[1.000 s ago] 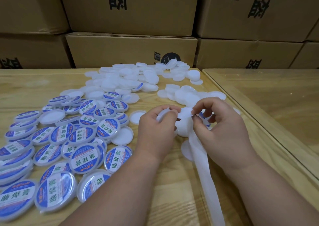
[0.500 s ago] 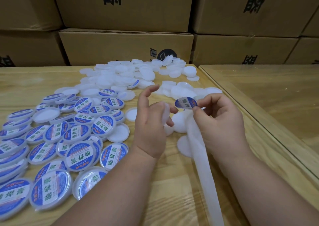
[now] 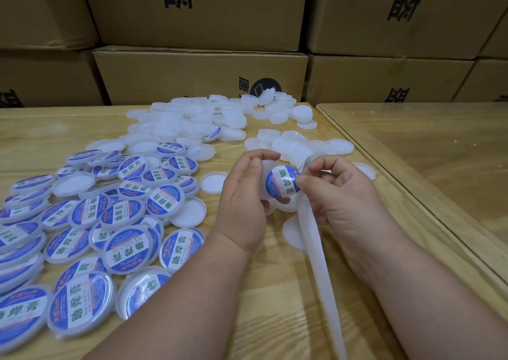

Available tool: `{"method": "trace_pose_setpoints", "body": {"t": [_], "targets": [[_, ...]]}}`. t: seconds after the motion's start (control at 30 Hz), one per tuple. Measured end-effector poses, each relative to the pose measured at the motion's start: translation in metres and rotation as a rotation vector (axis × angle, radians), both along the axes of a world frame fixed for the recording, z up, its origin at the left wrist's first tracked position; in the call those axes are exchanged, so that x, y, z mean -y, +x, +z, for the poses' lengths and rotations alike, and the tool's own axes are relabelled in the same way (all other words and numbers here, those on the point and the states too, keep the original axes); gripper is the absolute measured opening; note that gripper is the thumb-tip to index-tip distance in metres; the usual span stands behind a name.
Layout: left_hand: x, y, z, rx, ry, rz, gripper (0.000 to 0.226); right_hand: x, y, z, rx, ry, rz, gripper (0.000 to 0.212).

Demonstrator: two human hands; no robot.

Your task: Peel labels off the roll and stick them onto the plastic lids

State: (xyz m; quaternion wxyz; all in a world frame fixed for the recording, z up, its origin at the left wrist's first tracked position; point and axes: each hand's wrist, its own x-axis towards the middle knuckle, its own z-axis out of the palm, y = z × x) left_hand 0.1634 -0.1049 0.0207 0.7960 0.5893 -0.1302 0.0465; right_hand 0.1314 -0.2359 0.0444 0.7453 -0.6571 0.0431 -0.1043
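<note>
My left hand (image 3: pixel 246 194) grips a white plastic lid (image 3: pixel 268 167) tilted toward me, fingers curled over its top edge. A round blue and white label (image 3: pixel 283 183) lies on the lid's face, and my right hand (image 3: pixel 341 192) pinches the label's right edge with thumb and forefinger. The white backing strip (image 3: pixel 319 260) from the roll runs out under my right hand and down toward the bottom edge; the roll itself is hidden. Labelled lids (image 3: pixel 123 238) are heaped at the left. Blank lids (image 3: pixel 198 123) lie at the back middle.
Stacked cardboard boxes (image 3: pixel 203 76) wall off the far side of the wooden table (image 3: pixel 275 304). A second table with a glass top (image 3: pixel 428 150) adjoins on the right. More blank lids (image 3: pixel 299 145) lie just beyond my hands.
The label, held free in my right hand's fingers half a second ago, now lies on the lid in my left hand. Both hands have drawn together and the lid has turned to face me.
</note>
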Motion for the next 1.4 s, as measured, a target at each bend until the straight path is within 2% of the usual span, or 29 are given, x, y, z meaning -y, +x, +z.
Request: {"method": "trace_pose_setpoints", "body": {"t": [0.1,0.33,0.53,0.67,0.9,1.07,1.17,1.3,1.4], "targets": [[-0.0017,0.0009,-0.0007,-0.009,-0.036,-0.067,0.035,-0.0015,-0.0008,0.0007,-0.012,0.022,0.040,0.019],[-0.0009,0.0055,-0.0055,-0.021,-0.042,-0.081,0.037,-0.0026,-0.0023,0.0024,-0.008,0.035,0.037,0.020],[0.0019,0.0022,-0.0041,-0.012,-0.068,-0.077,0.026,-0.0034,-0.0033,0.0029,-0.011,0.033,0.046,0.018],[0.0031,-0.0005,-0.0029,-0.003,0.008,-0.031,0.012,-0.0036,-0.0034,0.0019,-0.001,-0.001,0.049,0.016],[0.0034,0.0004,-0.0043,0.014,0.092,0.029,0.018,-0.0046,-0.0044,0.0019,-0.005,0.030,0.055,0.013],[0.0051,0.0018,-0.0064,0.046,0.143,0.055,0.012,-0.0048,-0.0041,0.0023,0.002,0.058,0.049,0.014],[0.0053,0.0019,-0.0072,0.072,0.164,0.078,0.018,-0.0044,-0.0030,0.0014,0.001,0.072,0.031,0.015],[0.0051,0.0013,-0.0064,0.093,0.163,0.074,0.012,0.0004,0.0003,-0.0025,-0.014,-0.032,-0.013,0.013],[0.0054,0.0018,-0.0063,0.092,0.148,0.063,0.012,0.0024,0.0024,-0.0039,-0.018,-0.028,-0.023,0.012]]}}
